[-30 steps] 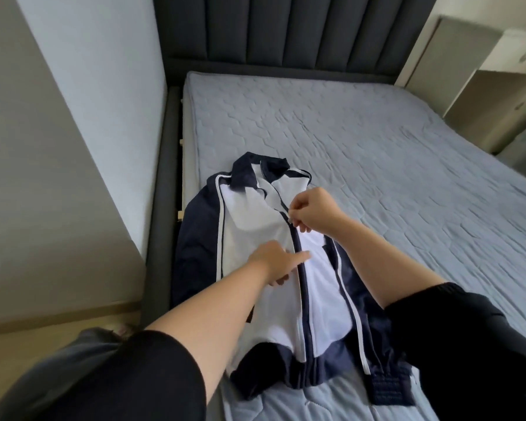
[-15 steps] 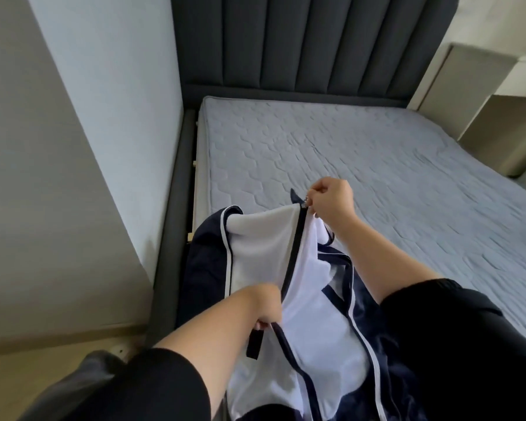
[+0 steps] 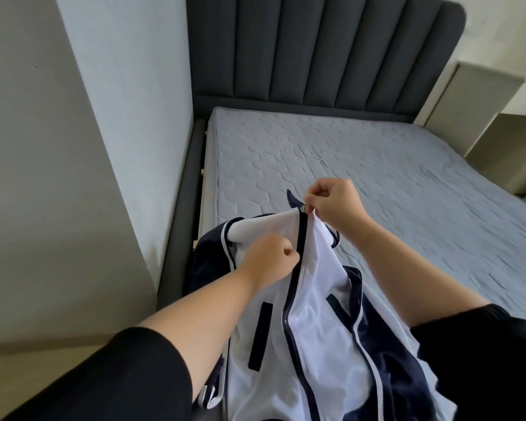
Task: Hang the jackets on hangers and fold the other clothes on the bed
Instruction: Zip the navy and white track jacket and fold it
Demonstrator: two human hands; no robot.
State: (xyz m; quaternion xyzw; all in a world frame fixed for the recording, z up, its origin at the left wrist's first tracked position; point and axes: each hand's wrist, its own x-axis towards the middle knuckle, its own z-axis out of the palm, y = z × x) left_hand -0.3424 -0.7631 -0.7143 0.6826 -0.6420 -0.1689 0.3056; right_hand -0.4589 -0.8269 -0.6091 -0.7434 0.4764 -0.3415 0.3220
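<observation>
- One navy-and-white jacket [image 3: 313, 323] hangs lifted over the near edge of the one bed [image 3: 362, 165].
- My right hand [image 3: 336, 203] pinches the one zipper pull [image 3: 304, 208] at the top.
- My left hand [image 3: 269, 258] grips the white front panel beside the zipper line.

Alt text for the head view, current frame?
A right hand pinches the zipper pull at the top of a white-and-navy jacket held up over a grey bed; the left hand grips the fabric beside the zipper. A dark headboard stands behind.
</observation>
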